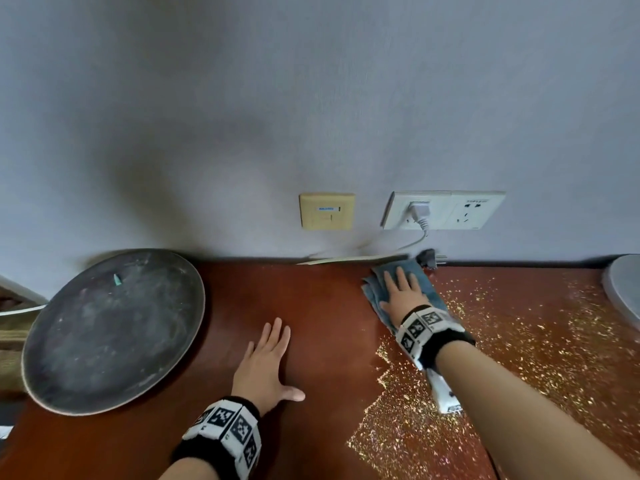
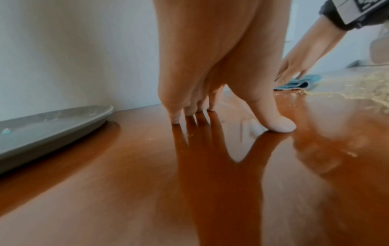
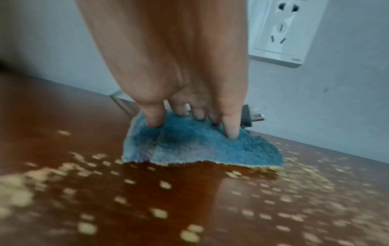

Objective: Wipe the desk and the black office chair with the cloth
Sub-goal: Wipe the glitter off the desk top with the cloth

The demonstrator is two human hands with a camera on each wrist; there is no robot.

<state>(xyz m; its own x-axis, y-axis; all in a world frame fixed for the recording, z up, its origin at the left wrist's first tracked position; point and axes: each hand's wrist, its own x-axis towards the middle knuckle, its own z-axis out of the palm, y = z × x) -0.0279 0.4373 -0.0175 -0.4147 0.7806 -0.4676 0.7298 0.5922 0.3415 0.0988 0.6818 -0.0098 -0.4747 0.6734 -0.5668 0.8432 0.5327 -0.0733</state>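
Under the right hand (image 1: 401, 296), much of the cloth (image 1: 375, 284) lies hidden.

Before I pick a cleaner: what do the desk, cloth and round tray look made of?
Desk: glossy reddish-brown wood or veneer, which mirrors the left hand.
Cloth: fluffy blue microfibre or terry, with visible pile under the right hand.
Tray: dull dark grey, perhaps metal or stoneware; scuffed and dusty.
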